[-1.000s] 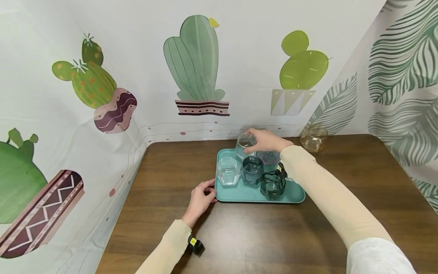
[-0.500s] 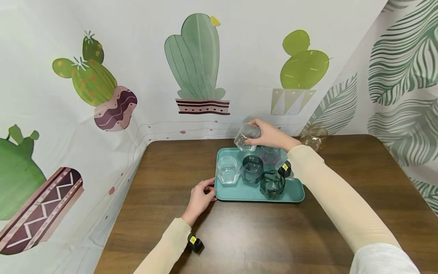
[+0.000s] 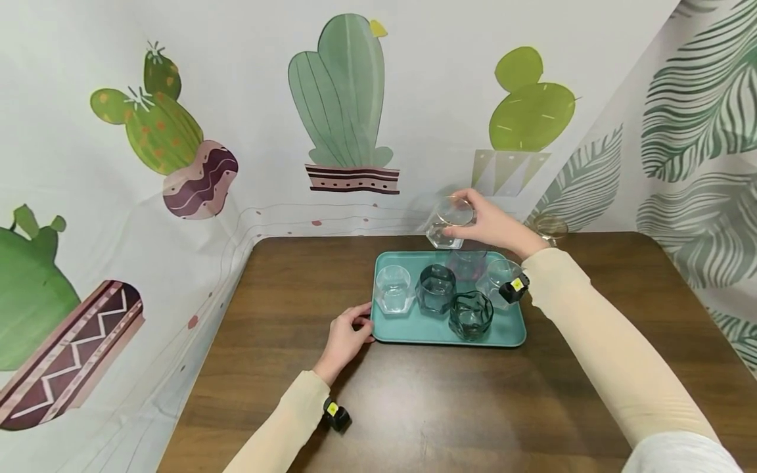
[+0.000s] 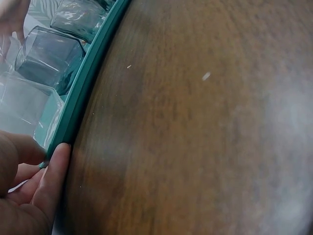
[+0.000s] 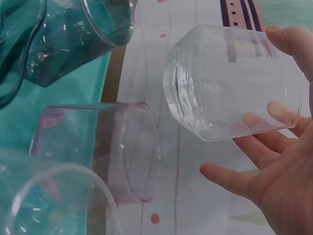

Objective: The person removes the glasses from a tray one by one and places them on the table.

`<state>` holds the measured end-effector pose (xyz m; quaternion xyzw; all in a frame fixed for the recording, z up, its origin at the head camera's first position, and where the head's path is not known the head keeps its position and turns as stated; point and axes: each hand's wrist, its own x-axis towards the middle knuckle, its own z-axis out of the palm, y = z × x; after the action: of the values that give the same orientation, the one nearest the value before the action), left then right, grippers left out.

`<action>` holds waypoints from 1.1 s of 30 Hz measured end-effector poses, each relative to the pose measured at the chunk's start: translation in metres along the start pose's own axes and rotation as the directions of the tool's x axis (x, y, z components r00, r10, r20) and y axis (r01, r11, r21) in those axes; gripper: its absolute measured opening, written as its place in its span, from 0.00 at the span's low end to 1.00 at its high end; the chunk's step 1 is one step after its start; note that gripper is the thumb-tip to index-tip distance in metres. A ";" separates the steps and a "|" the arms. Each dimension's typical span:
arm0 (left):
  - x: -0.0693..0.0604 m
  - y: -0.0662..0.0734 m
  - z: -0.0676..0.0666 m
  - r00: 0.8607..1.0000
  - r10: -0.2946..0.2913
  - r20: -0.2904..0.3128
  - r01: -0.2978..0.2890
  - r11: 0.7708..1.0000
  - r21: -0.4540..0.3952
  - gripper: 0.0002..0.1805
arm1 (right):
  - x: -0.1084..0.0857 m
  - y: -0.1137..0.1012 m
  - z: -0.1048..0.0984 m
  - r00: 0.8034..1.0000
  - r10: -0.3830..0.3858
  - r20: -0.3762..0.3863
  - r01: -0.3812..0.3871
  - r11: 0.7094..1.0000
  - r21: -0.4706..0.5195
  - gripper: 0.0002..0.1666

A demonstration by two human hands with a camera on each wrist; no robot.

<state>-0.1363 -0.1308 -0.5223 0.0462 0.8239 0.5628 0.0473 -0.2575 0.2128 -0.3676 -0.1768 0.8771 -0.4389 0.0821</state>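
In the head view my right hand (image 3: 493,226) holds a clear glass (image 3: 447,223) tilted above the back edge of a teal tray (image 3: 420,332). The right wrist view shows thumb and fingertips gripping this clear glass (image 5: 230,83) near its rim, its thick faceted base pointing away from the palm. My left hand (image 3: 345,335) pinches the tray's left edge, thumb on the rim, as the left wrist view shows. On the tray stand a clear tumbler (image 3: 393,290), a dark grey glass (image 3: 436,290), a dark green wavy glass (image 3: 470,315), a pinkish glass (image 3: 467,265) and another clear glass (image 3: 499,281).
An amber glass (image 3: 550,230) stands at the back of the wooden table (image 3: 284,289), right of the tray and partly behind my right wrist. A white cloth with cactus prints (image 3: 340,98) hangs directly behind the table's back edge.
My right hand has lifted the clear glass from the tray's back left and carried it up and to the right, tilting it. The left hand has stayed at the tray's edge.
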 end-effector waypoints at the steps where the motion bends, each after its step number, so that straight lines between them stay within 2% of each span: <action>1: 0.000 0.000 0.000 1.000 0.001 0.000 -0.001 1.000 -0.002 0.25 | -0.002 0.000 -0.003 1.000 -0.002 -0.004 0.002 1.000 -0.002 0.47; 9: 0.000 0.000 -0.001 1.000 0.000 0.004 0.000 1.000 -0.005 0.26 | -0.018 -0.001 -0.022 0.999 0.010 -0.032 -0.011 1.000 -0.023 0.48; 17: 0.000 0.000 -0.001 1.000 -0.004 0.001 0.004 1.000 -0.002 0.26 | -0.037 0.001 -0.041 0.999 0.018 -0.041 -0.020 0.999 -0.036 0.44; 24: 0.002 -0.002 -0.001 1.000 0.024 -0.006 -0.024 0.999 0.029 0.26 | -0.051 0.012 -0.055 0.997 0.020 -0.072 -0.026 0.996 -0.080 0.44; 33: 0.001 -0.002 -0.001 1.000 0.024 -0.001 -0.024 1.000 0.017 0.26 | -0.073 0.027 -0.076 0.992 0.047 -0.121 -0.063 0.989 -0.134 0.47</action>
<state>-0.1374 -0.1318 -0.5237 0.0562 0.8282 0.5563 0.0394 -0.2189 0.3123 -0.3441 -0.1315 0.9132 -0.3846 0.0302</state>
